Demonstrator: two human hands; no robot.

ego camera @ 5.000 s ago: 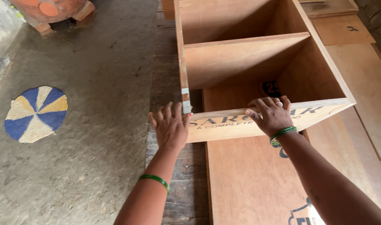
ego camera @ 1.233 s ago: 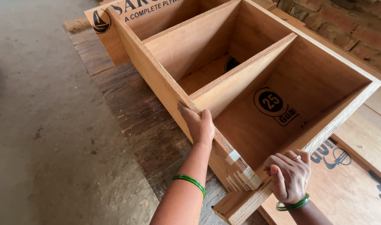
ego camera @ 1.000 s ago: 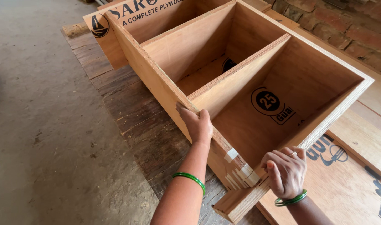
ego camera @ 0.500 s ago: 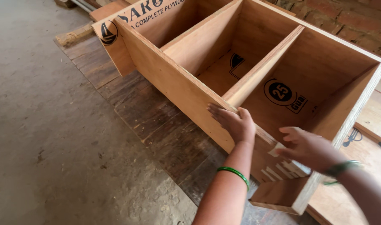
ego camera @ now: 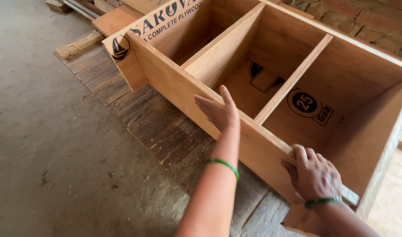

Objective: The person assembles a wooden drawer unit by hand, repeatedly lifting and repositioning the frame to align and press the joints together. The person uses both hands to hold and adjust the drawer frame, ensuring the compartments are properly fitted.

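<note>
Both hands were on the plywood shelf unit (ego camera: 271, 92), an open box lying on its back over dark weathered planks (ego camera: 165, 131) beside the grey concrete floor (ego camera: 47, 145). The left hand (ego camera: 220, 112) lay flat and open against the near side panel (ego camera: 187, 96), fingers stretched upward over its top edge, close to where one inner divider (ego camera: 293, 77) met that panel. The right hand (ego camera: 315, 173) was curled over the same edge further along, close to the near corner, fingers hooked over the rim and gripping it. So the two hands were apart, spaced along one board, each with a green bangle at the wrist. The unit's long axis ran away from the person, up and to the left in the view, towards the far end panel (ego camera: 135, 48) with its printed lettering; a second divider (ego camera: 227, 44) split the box nearer that end. The box sat ahead and to the right of the arms, the right hand nearer the close corner, the left reaching further along. A brick wall (ego camera: 363, 17) stood behind.
</note>
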